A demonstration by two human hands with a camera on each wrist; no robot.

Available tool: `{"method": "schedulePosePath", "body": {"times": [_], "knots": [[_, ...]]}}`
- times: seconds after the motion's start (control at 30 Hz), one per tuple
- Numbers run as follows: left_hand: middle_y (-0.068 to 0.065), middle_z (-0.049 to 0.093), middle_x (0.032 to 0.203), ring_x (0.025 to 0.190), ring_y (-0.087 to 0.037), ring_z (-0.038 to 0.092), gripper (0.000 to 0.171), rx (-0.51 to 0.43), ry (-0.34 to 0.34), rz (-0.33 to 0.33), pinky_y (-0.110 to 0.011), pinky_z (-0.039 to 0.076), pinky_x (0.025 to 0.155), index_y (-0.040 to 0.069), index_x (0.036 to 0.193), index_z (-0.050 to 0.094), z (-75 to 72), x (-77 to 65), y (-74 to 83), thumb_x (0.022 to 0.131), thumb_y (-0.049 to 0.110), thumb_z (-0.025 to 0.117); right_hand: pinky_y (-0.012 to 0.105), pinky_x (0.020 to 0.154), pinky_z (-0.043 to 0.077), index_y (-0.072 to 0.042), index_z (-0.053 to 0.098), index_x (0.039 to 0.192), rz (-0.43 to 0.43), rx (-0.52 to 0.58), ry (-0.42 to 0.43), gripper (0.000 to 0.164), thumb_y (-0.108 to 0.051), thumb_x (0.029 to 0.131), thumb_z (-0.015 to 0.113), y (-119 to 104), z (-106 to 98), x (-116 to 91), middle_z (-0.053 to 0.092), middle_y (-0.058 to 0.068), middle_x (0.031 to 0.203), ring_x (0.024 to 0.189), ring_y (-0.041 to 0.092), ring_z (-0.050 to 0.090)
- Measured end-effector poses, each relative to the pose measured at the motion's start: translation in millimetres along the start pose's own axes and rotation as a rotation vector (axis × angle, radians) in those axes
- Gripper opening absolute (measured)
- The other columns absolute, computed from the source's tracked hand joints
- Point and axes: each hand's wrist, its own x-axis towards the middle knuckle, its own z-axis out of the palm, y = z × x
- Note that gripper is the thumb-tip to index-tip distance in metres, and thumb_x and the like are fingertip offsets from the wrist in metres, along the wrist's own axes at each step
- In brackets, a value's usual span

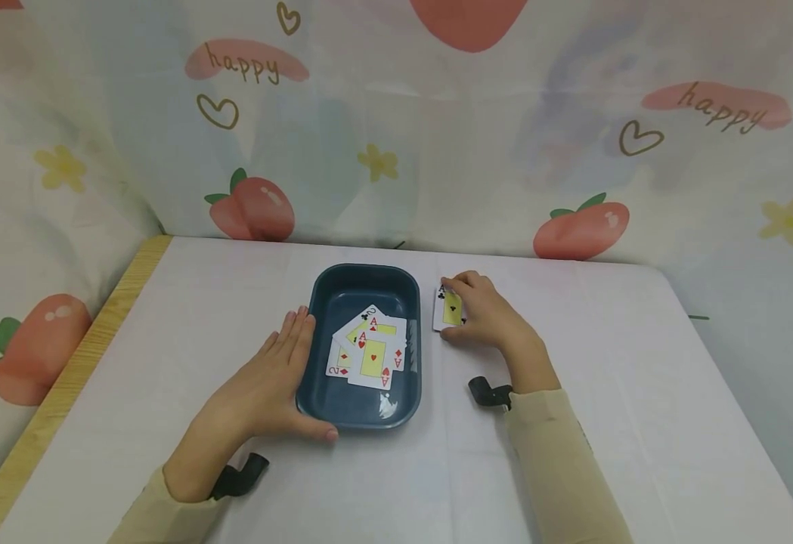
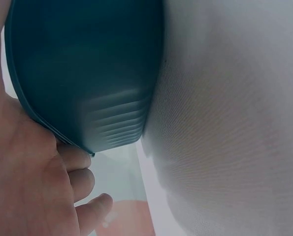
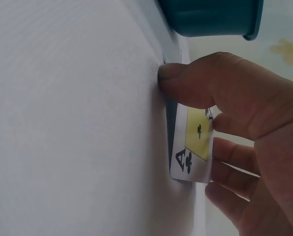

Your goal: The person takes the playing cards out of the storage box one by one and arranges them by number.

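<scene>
A dark blue tray (image 1: 365, 279) stands on the white tabletop, with several playing cards in a loose overlapping pile on its floor; the ace of hearts (image 1: 373, 358) lies on top. Along the tray's left side rests my left hand (image 1: 270, 385), fingers straight by the rim and thumb stretched past the near corner. My right hand (image 1: 487, 311) is right of the tray. Its thumb and fingers grip opposite edges of an ace of clubs (image 3: 198, 132), face up. How many cards lie beneath that ace I cannot tell.
A white cloth (image 1: 593, 423) covers the table, and a wooden edge (image 1: 83, 363) shows on the left. Behind stands a patterned curtain (image 1: 423, 113). Black wrist devices (image 1: 490, 393) sit at both sleeves.
</scene>
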Motion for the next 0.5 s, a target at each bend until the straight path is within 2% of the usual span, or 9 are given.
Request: {"method": "schedulePosePath", "body": {"times": [0.5], "knots": [[-0.015, -0.002, 0.168, 0.155, -0.033, -0.001, 0.157, -0.005, 0.004, 0.0, -0.055, 0.018, 0.121, 0.002, 0.159, 0.005, 0.7, 0.4, -0.4, 0.048, 0.086, 0.075, 0.055, 0.114, 0.036, -0.013, 0.043, 0.152, 0.003, 0.007, -0.028, 0.087, -0.028, 0.076, 0.083, 2.3, 1.8, 1.1, 0.04, 0.011, 0.151, 0.139, 0.032, 0.034]]}}
